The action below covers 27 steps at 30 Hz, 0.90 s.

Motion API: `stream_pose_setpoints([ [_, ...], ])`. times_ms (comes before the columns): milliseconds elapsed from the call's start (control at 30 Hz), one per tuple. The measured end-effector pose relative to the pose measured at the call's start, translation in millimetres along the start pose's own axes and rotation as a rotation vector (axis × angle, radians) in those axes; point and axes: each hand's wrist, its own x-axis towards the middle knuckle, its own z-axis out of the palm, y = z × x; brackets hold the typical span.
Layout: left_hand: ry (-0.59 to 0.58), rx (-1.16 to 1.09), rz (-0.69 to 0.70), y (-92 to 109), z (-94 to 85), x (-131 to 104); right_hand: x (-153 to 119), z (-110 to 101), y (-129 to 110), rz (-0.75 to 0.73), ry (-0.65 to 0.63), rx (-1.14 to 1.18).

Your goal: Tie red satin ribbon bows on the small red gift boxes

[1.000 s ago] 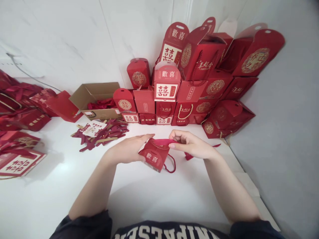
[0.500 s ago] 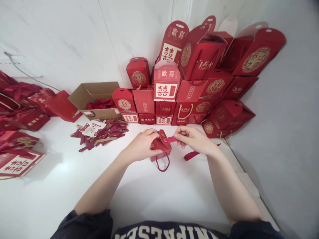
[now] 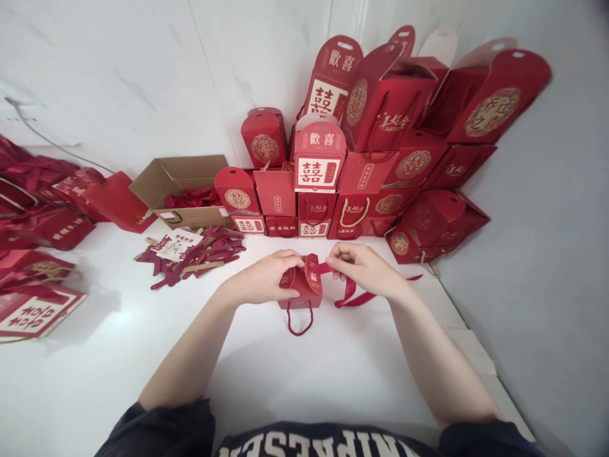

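A small red gift box (image 3: 304, 297) with a rope handle hanging toward me stands on the white table. My left hand (image 3: 270, 277) grips its left side, the thumb along the front and the fingers at the top flap. Between the thumb and fingers of my right hand (image 3: 358, 268) is pinched a red ribbon (image 3: 365, 298). Its short end reaches the slot in the box's upright flap; whether it passes through is hard to see. The rest of the ribbon trails onto the table below and right of my right hand.
Stacked red gift boxes (image 3: 320, 171) rise along the wall behind. A cardboard carton (image 3: 190, 218) holding red ribbons stands at back left, with a heap of dark red strips (image 3: 209, 257) and a printed card (image 3: 179, 245) before it. More red boxes (image 3: 33, 311) line the left edge.
The gift box has shifted slightly left with my left hand, its handle moving too. My right hand has moved a little left, and more of the ribbon shows as a loop below it.
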Motion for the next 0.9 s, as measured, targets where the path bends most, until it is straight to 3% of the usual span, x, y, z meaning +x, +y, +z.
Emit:
stream_pose_setpoints([
  [400,0.171,-0.022,-0.027,-2,6.4,5,12,16,7,0.033,-0.059,0.252],
  [467,0.212,-0.048,-0.044,-3,6.6,6,11,17,6,-0.016,-0.026,0.146],
  [600,0.346,-0.068,-0.058,-1,4.3,4,10,19,1,-0.198,0.182,-0.034],
  [700,0.423,-0.047,-0.064,3,0.4,0,13,23,-3,-0.278,0.131,0.036],
  [800,0.421,-0.002,-0.103,9,-3.2,-6,21,26,-5,-0.28,0.024,0.142],
  [900,0.345,0.081,-0.241,14,-2.9,-14,29,26,-10,-0.309,0.046,0.271],
])
